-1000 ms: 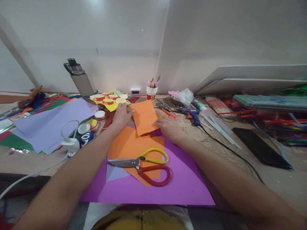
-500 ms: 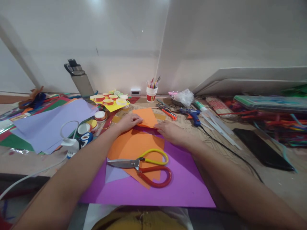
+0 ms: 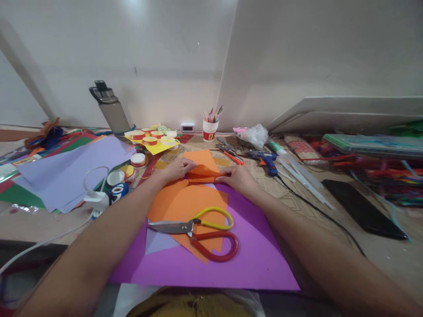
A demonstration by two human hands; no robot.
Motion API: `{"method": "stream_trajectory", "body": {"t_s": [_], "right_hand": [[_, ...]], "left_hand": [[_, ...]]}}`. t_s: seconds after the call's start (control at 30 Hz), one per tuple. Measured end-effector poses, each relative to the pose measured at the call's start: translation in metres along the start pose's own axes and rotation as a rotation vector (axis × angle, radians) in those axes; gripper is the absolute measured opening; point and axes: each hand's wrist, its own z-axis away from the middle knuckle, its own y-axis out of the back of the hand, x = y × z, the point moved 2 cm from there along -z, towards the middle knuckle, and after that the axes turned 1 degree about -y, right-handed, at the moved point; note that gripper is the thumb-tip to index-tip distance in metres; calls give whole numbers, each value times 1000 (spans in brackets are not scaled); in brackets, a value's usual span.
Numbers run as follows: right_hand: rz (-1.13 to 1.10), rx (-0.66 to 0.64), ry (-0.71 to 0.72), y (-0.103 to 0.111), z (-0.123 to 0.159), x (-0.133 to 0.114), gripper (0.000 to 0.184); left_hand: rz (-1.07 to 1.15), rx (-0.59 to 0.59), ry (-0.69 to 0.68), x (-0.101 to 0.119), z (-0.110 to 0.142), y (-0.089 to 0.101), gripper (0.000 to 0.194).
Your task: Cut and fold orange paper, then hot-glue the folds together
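An orange sheet of paper [image 3: 202, 159] with a folded near edge lies between my two hands. My left hand [image 3: 180, 169] is closed at its left side, fingers curled on the paper. At the right end of the fold, my right hand [image 3: 238, 178] pinches the edge between thumb and fingers. Closer to me, more orange paper [image 3: 185, 198] rests on a large purple sheet [image 3: 251, 264], with a lilac piece [image 3: 158, 242] partly beneath it. Scissors [image 3: 194, 226] with one yellow and one red handle lie on top, blades pointing left.
To the left are lilac sheets [image 3: 76, 167], a white charger [image 3: 97, 200] and tape rolls [image 3: 139, 159]. A bottle [image 3: 114, 110] and a cup of pens [image 3: 210, 128] stand behind. On the right are a cutter [image 3: 233, 156], a blue glue gun [image 3: 269, 163] with cord, and a black phone [image 3: 363, 209].
My right hand has shifted slightly and now lifts the right part of the fold, so the orange flap stands higher and more open. My left hand stays nearly in place.
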Motion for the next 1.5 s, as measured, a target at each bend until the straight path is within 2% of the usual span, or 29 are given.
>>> {"method": "stream_trajectory", "body": {"t_s": [0.1, 0.17, 0.27, 0.33, 0.4, 0.47, 0.57, 0.6, 0.63, 0.73, 0.8, 0.83, 0.97, 1.03, 1.1, 1.23, 1.3, 1.33, 1.4, 1.43, 1.5], "right_hand": [[-54, -11, -79, 4, -2, 3, 20], [-58, 1, -126, 5, -4, 5, 24], [-53, 11, -117, 4, -6, 6, 28], [-59, 46, -47, 3, -5, 3, 32], [-76, 162, 54, 4, -3, -1, 37], [-77, 352, 155, 8, 1, -5, 41], [26, 582, 277, 12, 7, -8, 42], [81, 591, 316, 12, 8, -8, 40], [141, 542, 352, 10, 9, -9, 38], [275, 230, 416, -3, 8, -12, 34], [344, 71, 385, -12, 8, -13, 29], [373, 41, 358, -15, 8, -14, 27], [385, 34, 334, -14, 8, -15, 26], [331, 88, 344, -4, 4, -13, 25], [296, 218, 299, 13, -1, -7, 27], [324, 556, 112, 56, -6, 16, 29], [461, 693, -69, 75, -4, 33, 31], [550, 699, -179, 82, -2, 43, 38], [645, 611, -339, 91, 0, 63, 43], [621, 550, -371, 93, -1, 72, 39], [438, 487, -293, 96, -3, 86, 25]], "left_hand": [[17, -112, -18, 0, 0, 0, 45], [9, -136, -53, -2, 0, 0, 41], [-22, -119, -46, -5, 0, 0, 36], [-56, -52, 7, -7, 0, -1, 37], [-89, 47, 40, -8, 0, 0, 38], [-97, 137, 49, -9, 0, 0, 38], [-95, 178, 75, -9, -1, 1, 38], [-93, 185, 91, -9, -1, 1, 38], [-84, 197, 109, -9, -1, 1, 38], [-27, 225, 140, -6, 1, 1, 34], [-4, 202, 131, -4, 2, 0, 31], [-9, 179, 129, -3, 2, -1, 30], [-8, 92, 155, -5, 3, -2, 26], [9, 97, 174, -7, 2, -2, 25], [-9, 128, 191, -9, 2, -1, 26], [-60, 198, 159, -8, 1, 0, 26], [-121, 264, 115, -6, 2, 1, 22], [-165, 290, 93, -5, 2, 2, 19], [-248, 292, 66, -3, 2, 1, 14], [-279, 273, 63, -2, 2, 1, 14], [-313, 226, 68, -1, 2, 0, 15]]}}
